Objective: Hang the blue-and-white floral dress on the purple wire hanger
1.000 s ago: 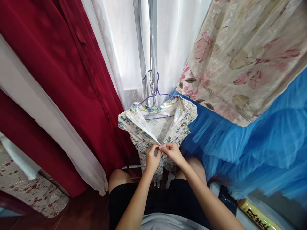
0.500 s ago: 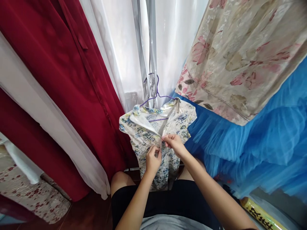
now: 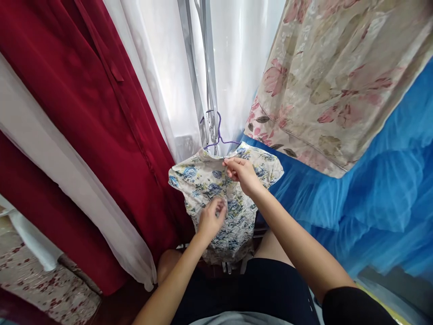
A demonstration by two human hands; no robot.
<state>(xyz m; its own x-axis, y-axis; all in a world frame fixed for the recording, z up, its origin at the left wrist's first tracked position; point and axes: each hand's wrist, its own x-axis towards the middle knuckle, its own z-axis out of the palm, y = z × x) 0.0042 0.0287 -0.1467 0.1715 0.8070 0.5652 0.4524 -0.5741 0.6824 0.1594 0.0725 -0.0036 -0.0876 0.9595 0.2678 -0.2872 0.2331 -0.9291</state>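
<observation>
Apparently steadied at the neck

Flowered garment [image 3: 235, 228] hung by the knees [image 3: 169, 260], shoulders spread by a purple hanger [image 3: 219, 135]. Right hand [image 3: 241, 173] pinched its neckline edge, seemingly for control; left hand [image 3: 211, 219] curled at the front, blurred, hold untellable. Blue netting [image 3: 341, 203] hung rightward.

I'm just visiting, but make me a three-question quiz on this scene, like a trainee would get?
1. True or false: the person's right hand is higher in the picture than the left hand.

2. Multiple choice: what shows just above the neckline of the cream cloth garment with blue flowers?
a) a yellow umbrella
b) a thin purple hanger
c) a green straw hat

3. Fill in the blank: the gauzy, ruffled blue fabric is on the ____ side of the picture.

Key:
1. True; its fingers are at the neckline.
2. b
3. right
</observation>
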